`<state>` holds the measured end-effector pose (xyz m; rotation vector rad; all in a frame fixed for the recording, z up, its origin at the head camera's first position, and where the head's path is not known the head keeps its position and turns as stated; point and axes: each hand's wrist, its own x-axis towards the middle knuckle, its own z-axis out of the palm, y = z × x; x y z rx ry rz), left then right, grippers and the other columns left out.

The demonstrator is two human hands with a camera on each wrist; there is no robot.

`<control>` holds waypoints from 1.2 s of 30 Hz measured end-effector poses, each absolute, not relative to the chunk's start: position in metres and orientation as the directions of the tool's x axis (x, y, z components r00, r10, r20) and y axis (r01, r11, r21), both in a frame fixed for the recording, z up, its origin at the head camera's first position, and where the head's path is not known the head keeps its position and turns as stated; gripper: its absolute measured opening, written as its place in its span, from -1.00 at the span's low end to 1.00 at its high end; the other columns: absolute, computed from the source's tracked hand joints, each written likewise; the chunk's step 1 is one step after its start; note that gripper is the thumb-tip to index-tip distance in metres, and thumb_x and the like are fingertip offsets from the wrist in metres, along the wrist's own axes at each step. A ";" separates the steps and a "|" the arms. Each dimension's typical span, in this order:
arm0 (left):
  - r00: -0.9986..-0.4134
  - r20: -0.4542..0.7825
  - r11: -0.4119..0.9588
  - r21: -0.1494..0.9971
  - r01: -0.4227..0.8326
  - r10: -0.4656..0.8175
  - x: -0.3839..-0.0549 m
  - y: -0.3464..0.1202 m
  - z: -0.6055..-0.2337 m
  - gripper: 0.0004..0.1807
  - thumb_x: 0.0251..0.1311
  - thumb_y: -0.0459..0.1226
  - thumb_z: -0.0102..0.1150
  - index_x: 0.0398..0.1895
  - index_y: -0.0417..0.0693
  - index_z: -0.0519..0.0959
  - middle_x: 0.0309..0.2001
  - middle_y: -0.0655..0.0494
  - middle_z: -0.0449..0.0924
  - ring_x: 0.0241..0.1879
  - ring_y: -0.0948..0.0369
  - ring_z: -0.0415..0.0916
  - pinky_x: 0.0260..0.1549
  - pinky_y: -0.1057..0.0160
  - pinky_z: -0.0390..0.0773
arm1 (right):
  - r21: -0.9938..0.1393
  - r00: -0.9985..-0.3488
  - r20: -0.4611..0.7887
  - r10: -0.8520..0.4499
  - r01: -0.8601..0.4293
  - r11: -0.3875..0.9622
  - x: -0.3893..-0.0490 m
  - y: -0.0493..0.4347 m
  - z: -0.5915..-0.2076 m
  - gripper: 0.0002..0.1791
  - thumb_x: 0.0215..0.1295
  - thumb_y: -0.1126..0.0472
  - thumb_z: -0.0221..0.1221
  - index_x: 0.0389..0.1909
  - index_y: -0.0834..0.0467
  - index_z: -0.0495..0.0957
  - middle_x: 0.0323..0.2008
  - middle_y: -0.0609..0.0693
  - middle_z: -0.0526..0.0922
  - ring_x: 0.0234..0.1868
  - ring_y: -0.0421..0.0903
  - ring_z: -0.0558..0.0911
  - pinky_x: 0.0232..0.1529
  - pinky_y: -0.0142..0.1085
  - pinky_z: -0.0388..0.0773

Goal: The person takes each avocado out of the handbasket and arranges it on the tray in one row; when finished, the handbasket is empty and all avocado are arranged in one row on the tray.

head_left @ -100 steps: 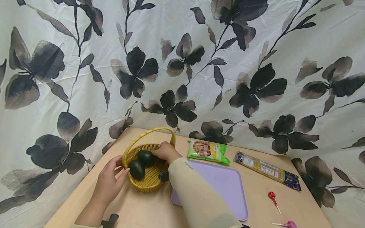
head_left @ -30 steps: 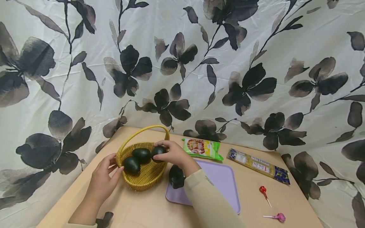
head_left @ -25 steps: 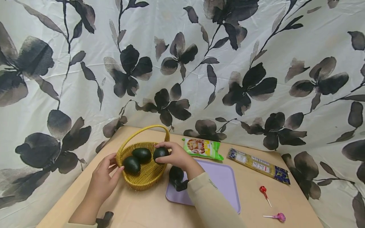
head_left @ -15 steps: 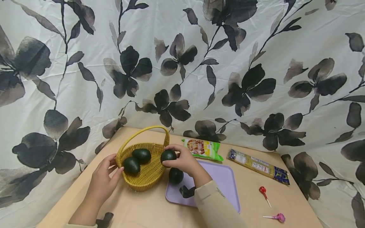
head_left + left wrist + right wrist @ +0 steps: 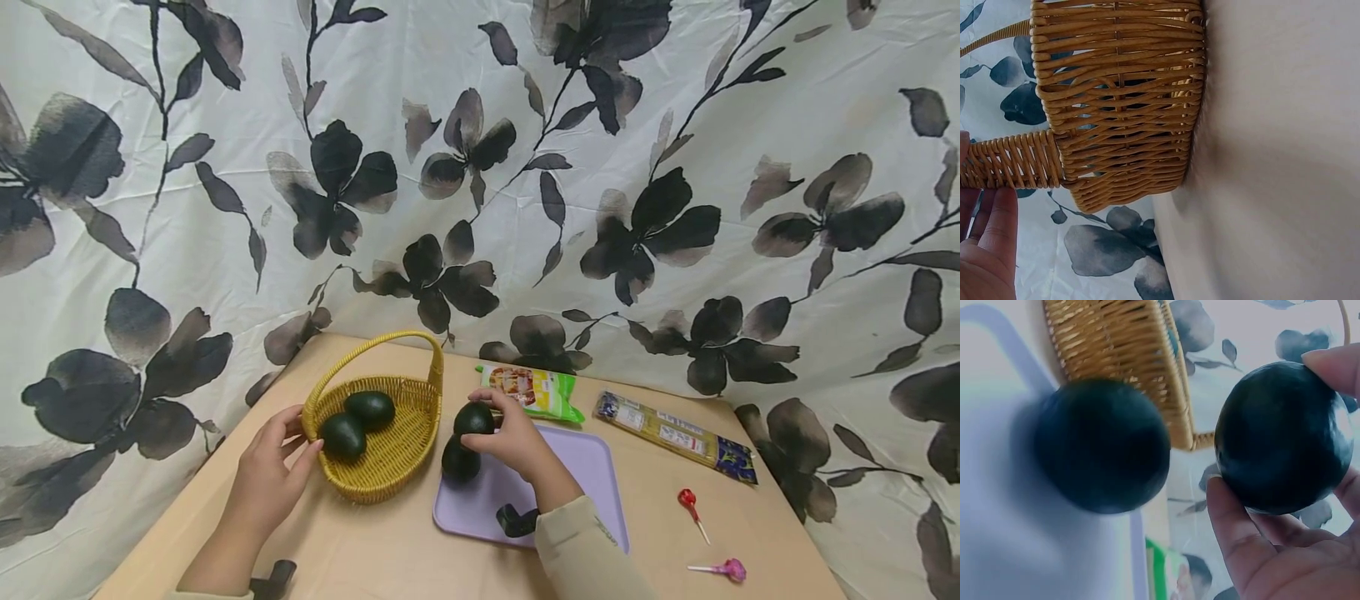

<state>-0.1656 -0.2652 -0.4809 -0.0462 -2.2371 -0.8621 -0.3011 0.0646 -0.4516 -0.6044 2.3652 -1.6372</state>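
A yellow wicker basket [image 5: 401, 462] stands at the left of the table with two dark green avocados, one [image 5: 342, 438] nearer and one [image 5: 371, 409] behind it. At its left side my left hand [image 5: 272, 471] pinches the foot of the handle, also seen as the woven handle [image 5: 1016, 161] in the left wrist view. My right hand [image 5: 516, 442] grips another avocado [image 5: 1282, 437] between thumb and fingers, over the left part of the lilac tray [image 5: 598, 475]. An avocado [image 5: 1104, 447] rests on that tray near its left edge, partly behind the held one in the head view.
Behind the tray lies a green snack packet [image 5: 536, 392]. To its right is a long pack of pasta [image 5: 675, 435]. A red lollipop [image 5: 690, 505] and a pink lollipop [image 5: 731, 570] lie at the right front. A floral cloth [image 5: 450, 125] hangs along the table's back.
My right hand has lifted the avocado out of the basket and carried it right, over the tray. The avocado on the tray has come into view. My left hand keeps its grip on the handle.
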 end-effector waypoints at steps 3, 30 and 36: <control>-0.734 0.645 0.775 0.569 0.274 -0.214 -0.165 -0.265 -0.481 -0.31 0.10 -0.52 0.43 0.33 -0.27 0.39 0.01 -0.08 0.58 0.01 0.06 0.56 0.07 0.73 0.52 | -0.925 -0.908 0.060 -0.414 -0.207 0.319 -0.301 0.072 -0.456 -0.28 0.01 0.19 0.54 0.26 -0.09 0.55 0.28 0.04 0.52 0.08 0.12 0.59 -0.06 -0.13 0.80; -0.729 0.649 0.769 0.574 0.282 -0.218 -0.166 -0.265 -0.481 -0.30 0.09 -0.53 0.44 0.32 -0.27 0.39 0.01 -0.08 0.58 0.01 0.10 0.55 0.07 0.84 0.41 | -0.894 -0.942 -0.028 -0.333 -0.125 0.430 -0.301 0.107 -0.502 -0.09 -0.04 0.12 0.60 0.39 0.18 0.46 0.26 0.12 0.58 0.13 0.09 0.58 0.16 -0.01 0.65; -0.732 0.646 0.769 0.575 0.280 -0.217 -0.167 -0.265 -0.483 -0.30 0.10 -0.52 0.44 0.33 -0.25 0.39 0.02 -0.07 0.58 0.02 0.18 0.54 0.07 0.83 0.42 | -0.886 -0.940 -0.032 -0.339 -0.130 0.444 -0.299 0.111 -0.508 -0.11 -0.05 0.12 0.60 0.36 0.21 0.49 0.18 0.12 0.63 0.09 0.05 0.61 0.13 -0.05 0.66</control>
